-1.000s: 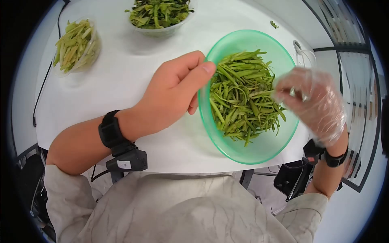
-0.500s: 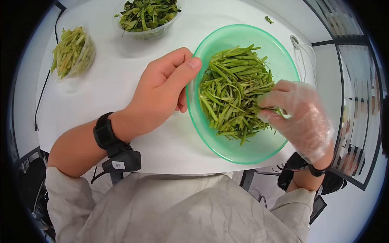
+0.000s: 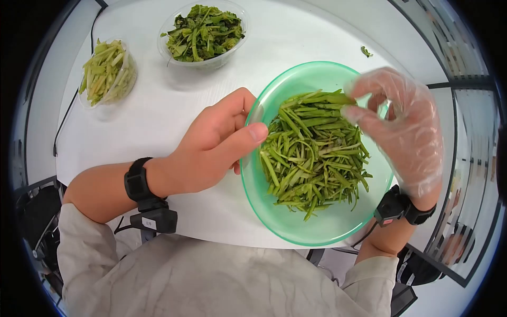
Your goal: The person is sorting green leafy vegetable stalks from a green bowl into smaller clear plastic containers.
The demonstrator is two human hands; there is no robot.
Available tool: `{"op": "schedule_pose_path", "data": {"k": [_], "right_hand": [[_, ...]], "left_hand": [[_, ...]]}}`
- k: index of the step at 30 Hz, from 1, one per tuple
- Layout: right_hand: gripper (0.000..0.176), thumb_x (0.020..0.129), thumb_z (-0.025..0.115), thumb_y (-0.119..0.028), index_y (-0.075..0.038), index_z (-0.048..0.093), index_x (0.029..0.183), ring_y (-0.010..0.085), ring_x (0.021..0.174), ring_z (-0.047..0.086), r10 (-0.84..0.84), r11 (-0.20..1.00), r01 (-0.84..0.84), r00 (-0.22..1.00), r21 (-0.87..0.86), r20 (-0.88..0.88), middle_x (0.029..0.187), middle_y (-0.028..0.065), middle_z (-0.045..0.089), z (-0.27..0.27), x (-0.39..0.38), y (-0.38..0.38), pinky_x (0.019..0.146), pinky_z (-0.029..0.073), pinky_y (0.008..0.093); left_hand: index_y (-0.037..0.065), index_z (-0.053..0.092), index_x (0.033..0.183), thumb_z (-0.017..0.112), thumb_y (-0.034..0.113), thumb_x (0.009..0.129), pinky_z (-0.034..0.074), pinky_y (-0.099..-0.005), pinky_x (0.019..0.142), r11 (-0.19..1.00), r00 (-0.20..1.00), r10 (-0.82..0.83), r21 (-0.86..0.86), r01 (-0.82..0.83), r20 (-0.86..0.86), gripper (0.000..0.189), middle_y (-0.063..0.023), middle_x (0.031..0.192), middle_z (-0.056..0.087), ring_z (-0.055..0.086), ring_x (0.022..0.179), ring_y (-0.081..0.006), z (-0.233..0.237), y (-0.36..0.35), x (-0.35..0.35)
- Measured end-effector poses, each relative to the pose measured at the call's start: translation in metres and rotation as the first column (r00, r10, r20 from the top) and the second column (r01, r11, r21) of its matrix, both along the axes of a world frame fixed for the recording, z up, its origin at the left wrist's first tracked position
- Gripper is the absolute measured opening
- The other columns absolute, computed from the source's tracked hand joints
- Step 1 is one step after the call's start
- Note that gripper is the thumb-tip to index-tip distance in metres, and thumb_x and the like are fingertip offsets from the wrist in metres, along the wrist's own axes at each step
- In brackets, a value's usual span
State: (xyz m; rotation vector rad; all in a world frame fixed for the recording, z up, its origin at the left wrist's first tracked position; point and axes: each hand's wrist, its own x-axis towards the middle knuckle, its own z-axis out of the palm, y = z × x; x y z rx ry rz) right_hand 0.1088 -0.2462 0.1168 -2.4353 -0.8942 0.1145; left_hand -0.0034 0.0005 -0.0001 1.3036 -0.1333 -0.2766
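Currently holding green bowl [image 3: 296, 231] at its left rim with bare left hand [image 3: 216, 145]; grip clamped on that rim, with thumb over the edge and fingers curled against the outside; over the bowl's upper right side with right hand [image 3: 406, 127], in clear plastic glove [image 3: 422, 153]; at the top right of the pile with thumb and forefinger close around a stem end; can't tell if pinched or only touching; got green stems [image 3: 317, 153] heaped loosely in the bowl, at many angles, with bare plastic showing below and to the right; bowl set on white table [image 3: 142, 132], near front edge; wearing black wrist straps [image 3: 138, 182] on both arms, each with small black box; farther back on table, at left, got small clear tub [image 3: 125, 87] of pale stem pieces [image 3: 103, 68]; just right of that, got larger clear container [image 3: 214, 63] of dark leafy greens [image 3: 203, 34]; beyond the right hand, well apart from both tubs, got leaf scrap [image 3: 366, 52] on table; along left edge, got black cable [image 3: 64, 124].
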Motion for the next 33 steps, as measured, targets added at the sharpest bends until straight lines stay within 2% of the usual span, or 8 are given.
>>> {"op": "schedule_pose_path", "data": {"k": [4,6,8,11,15,23,28,33], "right_hand": [[0.023,0.082,0.079,0.003,-0.004,0.076,0.103,0.0087,0.077,0.054,0.014,1.000,-0.014,1.000,0.019,0.004,0.103,0.0012,0.075,0.007,0.017,-0.003,0.066,0.044,0.0259],[0.021,0.082,0.080,0.003,-0.004,0.076,0.101,0.0079,0.077,0.057,-0.006,1.000,0.005,0.997,-0.018,-0.080,0.099,0.0019,0.075,0.014,0.005,-0.025,0.065,0.045,0.0256],[0.021,0.081,0.080,0.003,-0.004,0.076,0.100,0.0099,0.077,0.059,0.002,0.990,-0.022,0.990,-0.142,-0.142,0.095,0.0031,0.074,0.017,0.003,-0.035,0.065,0.047,0.0272],[0.024,0.077,0.082,0.002,-0.003,0.075,0.099,0.0149,0.075,0.062,0.044,0.930,-0.080,0.993,-0.358,-0.110,0.091,0.0057,0.072,0.014,-0.006,-0.041,0.065,0.050,0.0303],[0.029,0.073,0.084,0.002,-0.005,0.072,0.098,0.0178,0.073,0.063,0.068,0.899,-0.071,0.997,-0.432,-0.024,0.089,0.0069,0.072,0.007,-0.013,-0.039,0.065,0.051,0.0320],[0.027,0.074,0.081,0.004,-0.005,0.067,0.096,0.0203,0.068,0.067,0.076,0.915,-0.125,0.987,-0.383,-0.141,0.077,0.0072,0.070,0.005,-0.008,-0.027,0.064,0.053,0.0320],[0.025,0.074,0.080,0.006,-0.004,0.067,0.092,0.0128,0.069,0.066,-0.017,0.972,-0.032,0.979,-0.233,-0.205,0.080,0.0035,0.071,0.028,-0.012,-0.038,0.062,0.048,0.0287],[0.017,0.081,0.079,0.003,-0.006,0.069,0.091,0.0089,0.073,0.065,0.048,0.990,-0.068,0.986,-0.124,-0.157,0.086,0.0006,0.072,0.033,-0.008,-0.037,0.063,0.042,0.0245]], "left_hand": [[0.008,0.051,0.114,0.054,0.028,0.113,0.045,-0.0210,0.058,1.000,0.999,-0.026,-0.019,0.025,-0.034,0.021,0.0024,0.085,0.060,0.054,0.067,-0.0019,-0.002,0.005,0.003],[0.007,0.053,0.115,0.053,0.029,0.113,0.044,-0.0207,0.058,1.000,1.000,-0.006,-0.025,0.006,-0.019,0.022,0.0032,0.085,0.060,0.053,0.067,-0.0013,-0.003,0.001,-0.002],[0.006,0.057,0.114,0.052,0.029,0.114,0.044,-0.0203,0.058,1.000,1.000,0.009,0.005,-0.009,-0.002,0.024,0.0042,0.084,0.060,0.052,0.067,-0.0009,-0.004,-0.001,-0.002],[0.005,0.063,0.112,0.050,0.031,0.114,0.043,-0.0199,0.058,0.995,0.999,0.032,0.091,-0.033,0.007,0.030,0.0053,0.084,0.060,0.050,0.068,-0.0005,0.001,-0.003,-0.002],[0.004,0.065,0.111,0.048,0.033,0.114,0.043,-0.0201,0.057,0.990,0.998,0.064,0.126,-0.064,0.010,0.034,0.0055,0.084,0.059,0.050,0.068,-0.0006,-0.001,-0.002,-0.002],[0.004,0.065,0.111,0.048,0.033,0.114,0.043,-0.0205,0.058,0.991,0.998,0.064,0.115,-0.065,0.011,0.034,0.0048,0.084,0.060,0.050,0.068,-0.0013,-0.003,0.000,-0.002],[0.004,0.065,0.108,0.049,0.032,0.114,0.044,-0.0208,0.058,0.991,0.997,0.078,0.111,-0.079,0.015,0.033,0.0047,0.083,0.059,0.051,0.066,-0.0018,0.001,-0.002,-0.002],[0.004,0.064,0.107,0.050,0.032,0.114,0.044,-0.0213,0.057,0.994,0.998,0.055,0.091,-0.055,0.003,0.032,0.0043,0.082,0.059,0.051,0.065,-0.0021,-0.004,-0.001,-0.001]]}}
